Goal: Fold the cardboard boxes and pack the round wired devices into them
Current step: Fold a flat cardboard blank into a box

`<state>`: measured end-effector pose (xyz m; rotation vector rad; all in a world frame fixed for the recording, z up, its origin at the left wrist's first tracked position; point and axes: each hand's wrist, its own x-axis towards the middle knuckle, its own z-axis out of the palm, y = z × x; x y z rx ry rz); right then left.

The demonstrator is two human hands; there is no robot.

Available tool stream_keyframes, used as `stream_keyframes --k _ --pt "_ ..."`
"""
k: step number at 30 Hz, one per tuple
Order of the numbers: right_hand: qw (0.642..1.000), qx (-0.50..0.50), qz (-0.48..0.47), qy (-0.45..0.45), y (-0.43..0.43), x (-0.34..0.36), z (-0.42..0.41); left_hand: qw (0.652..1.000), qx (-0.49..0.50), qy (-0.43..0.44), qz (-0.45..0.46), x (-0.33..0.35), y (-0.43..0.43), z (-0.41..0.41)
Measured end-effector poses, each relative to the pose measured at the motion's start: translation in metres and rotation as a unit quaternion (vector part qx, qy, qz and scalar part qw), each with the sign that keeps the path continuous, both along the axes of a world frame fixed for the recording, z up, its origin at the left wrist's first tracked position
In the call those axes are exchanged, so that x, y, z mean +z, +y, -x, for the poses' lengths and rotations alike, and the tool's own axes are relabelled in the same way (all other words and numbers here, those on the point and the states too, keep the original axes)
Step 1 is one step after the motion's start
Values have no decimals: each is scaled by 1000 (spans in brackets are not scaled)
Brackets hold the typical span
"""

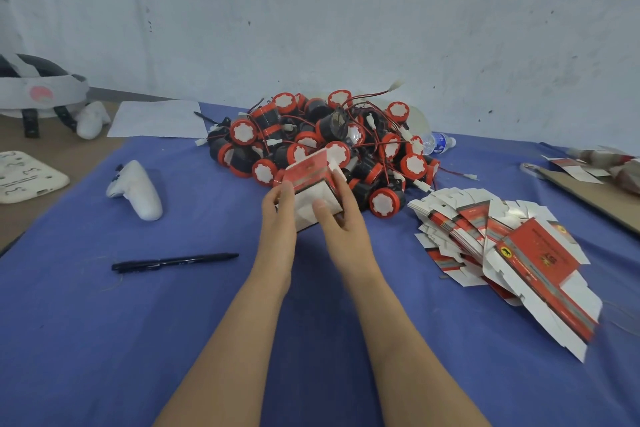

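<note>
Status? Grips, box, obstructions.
One box part folded, held by left grip and right grip. Behind it the device pile. The pen lies off left, clear.

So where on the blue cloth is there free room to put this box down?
Bare cloth lies between the pen and the white controller, and across the near-left corner below the pen. Crowded: the device pile behind the held box, and the flat boxes on the right.
</note>
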<state>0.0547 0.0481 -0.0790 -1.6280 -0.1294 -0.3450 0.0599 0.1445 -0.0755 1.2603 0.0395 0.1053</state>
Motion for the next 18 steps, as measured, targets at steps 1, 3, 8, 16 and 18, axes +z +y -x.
stream_keyframes --k 1,3,8,16,18 --pt "1000 -10 4 -12 2 1 1 1000 -13 11 5 2 0 0" --pt "997 -46 40 -37 7 4 3 999 -38 33 4 6 0 1" --pt "979 -57 191 -34 13 13 10 975 -115 109 152 9 7 4" --pt "919 47 390 -7 19 27 21 971 -66 101 206 8 2 0" --pt "918 36 394 -5 23 28 22 976 -57 78 196 6 5 -1"
